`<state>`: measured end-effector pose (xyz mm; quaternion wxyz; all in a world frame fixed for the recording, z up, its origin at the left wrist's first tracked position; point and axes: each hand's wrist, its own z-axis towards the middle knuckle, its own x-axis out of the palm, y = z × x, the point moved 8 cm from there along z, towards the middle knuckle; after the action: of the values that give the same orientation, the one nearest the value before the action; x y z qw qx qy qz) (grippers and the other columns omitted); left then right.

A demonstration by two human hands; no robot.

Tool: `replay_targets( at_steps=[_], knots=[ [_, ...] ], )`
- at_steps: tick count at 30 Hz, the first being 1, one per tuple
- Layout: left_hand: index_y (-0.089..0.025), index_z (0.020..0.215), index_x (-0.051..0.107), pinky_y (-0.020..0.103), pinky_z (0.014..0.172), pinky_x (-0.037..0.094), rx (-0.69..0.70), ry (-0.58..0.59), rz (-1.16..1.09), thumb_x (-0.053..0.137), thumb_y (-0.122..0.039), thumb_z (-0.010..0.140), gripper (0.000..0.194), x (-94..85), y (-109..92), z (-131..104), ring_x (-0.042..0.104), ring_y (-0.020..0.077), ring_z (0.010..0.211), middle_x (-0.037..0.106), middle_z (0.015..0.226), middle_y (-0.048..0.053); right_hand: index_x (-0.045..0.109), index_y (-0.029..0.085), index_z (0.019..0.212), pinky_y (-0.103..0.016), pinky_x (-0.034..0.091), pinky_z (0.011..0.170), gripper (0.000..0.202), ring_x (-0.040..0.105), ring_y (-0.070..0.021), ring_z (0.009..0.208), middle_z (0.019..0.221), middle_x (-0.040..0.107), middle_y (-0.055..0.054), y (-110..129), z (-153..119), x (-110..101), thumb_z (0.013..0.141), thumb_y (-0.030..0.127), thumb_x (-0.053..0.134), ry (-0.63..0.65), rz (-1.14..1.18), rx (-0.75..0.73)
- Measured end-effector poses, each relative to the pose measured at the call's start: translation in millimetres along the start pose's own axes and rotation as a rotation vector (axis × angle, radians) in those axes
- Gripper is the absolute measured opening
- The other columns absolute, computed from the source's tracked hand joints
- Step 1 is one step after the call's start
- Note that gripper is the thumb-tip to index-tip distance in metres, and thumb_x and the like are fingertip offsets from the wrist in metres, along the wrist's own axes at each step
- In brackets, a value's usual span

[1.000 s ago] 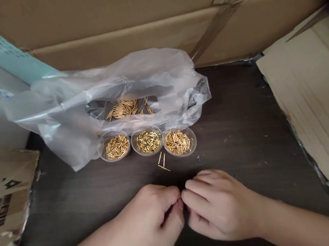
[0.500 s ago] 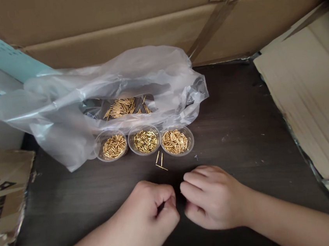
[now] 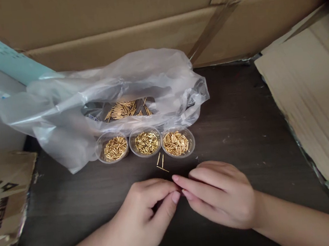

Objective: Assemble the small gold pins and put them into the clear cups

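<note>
My left hand (image 3: pixel 153 216) is closed, thumb pressed against the bent forefinger. Close against its fingertips, my right hand (image 3: pixel 220 195) pinches with thumb and forefinger. Whatever lies between the fingers is too small or hidden to make out. Just beyond the hands, three thin gold-coloured metal pins (image 3: pixel 162 161) lie on the dark table. Behind them stand three clear round cups in a row: the left cup (image 3: pixel 98 155), the middle cup (image 3: pixel 131 146) and the right cup (image 3: pixel 194 145). Each holds many small gold-coloured metal pieces, shortest in the middle cup.
A translucent plastic bag (image 3: pixel 158 67) lies behind the cups, with longer gold pins (image 3: pixel 123 109) showing through its opening. A large cardboard box (image 3: pixel 112 15) walls off the back. More cardboard stands at the right (image 3: pixel 306 104) and left (image 3: pixel 13 193) of the dark table (image 3: pixel 234 119).
My hands have come together at the fingertips. The right hand's curled fingers have extended into a pinch, and the left thumb has moved up to its forefinger. The pins and cups stay put.
</note>
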<state>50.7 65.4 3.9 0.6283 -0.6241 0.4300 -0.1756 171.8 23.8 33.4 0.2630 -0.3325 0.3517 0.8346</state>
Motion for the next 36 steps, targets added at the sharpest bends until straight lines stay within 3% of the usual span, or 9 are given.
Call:
replay_targets(
  at_steps=[4,9,16,22,36],
  knots=[
    [-0.013,0.081,0.067,0.015,0.037,0.039,-0.159,-0.016,-0.262,0.049,-0.035,0.103,0.036,0.9,16,0,0.048,0.0047,0.038,0.050,0.060,-0.004,0.070,0.015,0.120,-0.030,0.050,0.062,0.030,0.058,-0.0131,0.062,0.075,0.065,0.000,4,3,-6,0.091,0.015,0.067,-0.041,-0.062,-0.011],
    [-0.013,0.081,0.066,0.013,0.035,0.039,-0.249,-0.053,-0.444,0.053,-0.039,0.101,0.036,4.2,22,-1,0.049,0.0058,0.034,0.049,0.049,-0.006,0.069,0.012,0.122,-0.031,0.048,0.062,0.028,0.060,-0.0126,0.059,0.070,0.066,0.001,11,9,-2,0.094,0.014,0.065,-0.034,-0.178,-0.027],
    [-0.012,0.074,0.070,0.014,0.036,0.044,-0.193,-0.243,-0.263,0.055,-0.030,0.098,0.033,-4.3,17,-3,0.052,0.0056,0.038,0.050,0.059,-0.003,0.061,0.006,0.133,-0.035,0.040,0.057,0.036,0.051,-0.0145,0.056,0.064,0.058,0.002,13,4,8,0.098,0.015,0.059,0.044,-0.239,-0.048],
    [-0.011,0.075,0.072,0.014,0.037,0.046,-0.176,-0.269,-0.199,0.056,-0.026,0.096,0.030,-6.6,16,-1,0.052,0.0055,0.040,0.051,0.061,-0.002,0.062,0.002,0.130,-0.035,0.041,0.062,0.035,0.056,-0.0160,0.063,0.073,0.066,-0.003,13,4,7,0.096,0.009,0.061,0.021,-0.210,-0.051],
    [-0.017,0.096,0.081,0.012,0.036,0.047,-0.125,-0.351,-0.250,0.058,-0.026,0.097,0.025,-7.5,13,-3,0.050,0.0047,0.041,0.052,0.059,-0.003,0.053,-0.004,0.138,-0.036,0.040,0.059,0.043,0.054,-0.0161,0.063,0.082,0.067,-0.005,17,6,18,0.098,0.009,0.055,0.047,-0.382,-0.063]
  ],
)
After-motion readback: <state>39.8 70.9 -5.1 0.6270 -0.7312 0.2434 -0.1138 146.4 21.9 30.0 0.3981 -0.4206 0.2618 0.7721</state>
